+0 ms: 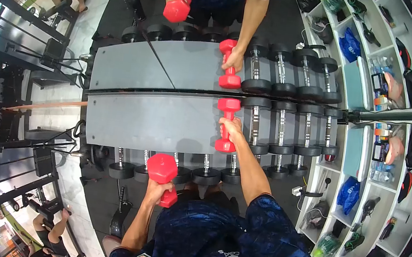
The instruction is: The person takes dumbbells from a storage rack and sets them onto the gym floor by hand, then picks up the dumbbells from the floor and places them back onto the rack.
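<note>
My left hand (158, 193) is closed round the handle of a red dumbbell (162, 168), held low near my body, in front of the rack's lower edge. Its upper head faces the camera. My right hand (232, 129) grips a second red dumbbell (229, 104) by its handle, at the right end of a grey board (149, 121). Whether that dumbbell rests on the surface or hangs just over it, I cannot tell. A mirror behind the board repeats both arms and both dumbbells.
Several black and chrome dumbbells (282, 128) line the rack to the right and below the board. White shelves (368, 202) with bags and bottles stand at the right. Gym machines (43, 161) fill the left, where another person (54, 231) sits.
</note>
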Available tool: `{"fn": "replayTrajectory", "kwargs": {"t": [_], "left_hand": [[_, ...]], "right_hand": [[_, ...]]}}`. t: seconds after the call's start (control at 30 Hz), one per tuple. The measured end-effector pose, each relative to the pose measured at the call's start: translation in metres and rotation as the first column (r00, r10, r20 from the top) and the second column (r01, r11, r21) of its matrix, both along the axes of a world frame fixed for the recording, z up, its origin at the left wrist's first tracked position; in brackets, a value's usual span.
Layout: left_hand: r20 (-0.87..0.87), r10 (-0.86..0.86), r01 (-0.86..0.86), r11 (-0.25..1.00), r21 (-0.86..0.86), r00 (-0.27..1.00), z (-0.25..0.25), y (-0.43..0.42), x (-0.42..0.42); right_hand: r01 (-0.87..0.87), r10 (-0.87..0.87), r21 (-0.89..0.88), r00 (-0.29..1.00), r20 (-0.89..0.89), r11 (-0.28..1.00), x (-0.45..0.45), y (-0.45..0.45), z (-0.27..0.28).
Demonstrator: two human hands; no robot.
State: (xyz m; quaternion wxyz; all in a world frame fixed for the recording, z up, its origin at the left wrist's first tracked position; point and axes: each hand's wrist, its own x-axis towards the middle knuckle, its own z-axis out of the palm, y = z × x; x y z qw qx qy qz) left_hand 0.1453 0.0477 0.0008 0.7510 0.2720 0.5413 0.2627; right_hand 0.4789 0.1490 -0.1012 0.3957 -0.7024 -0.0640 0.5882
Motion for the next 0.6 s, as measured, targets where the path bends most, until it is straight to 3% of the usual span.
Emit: {"fn": "replayTrajectory", "kwargs": {"t": [0.27, 0.47, 0.6], "left_hand": [[0.027, -0.138, 0.137, 0.989, 0.052, 0.99, -0.013, 0.058, 0.058], [0.051, -0.036, 0.042, 0.991, -0.125, 0.998, -0.042, 0.115, 0.116], [-0.021, -0.054, 0.051, 0.993, -0.108, 0.998, -0.064, 0.142, 0.151]], "right_hand": [[-0.024, 0.024, -0.027, 1.0, 0.011, 0.999, 0.002, 0.005, 0.004], [0.005, -0.003, -0.074, 0.999, 0.036, 0.997, 0.0, 0.007, 0.005], [0.018, -0.011, -0.084, 0.996, 0.087, 0.996, -0.001, 0.01, 0.004]]}}
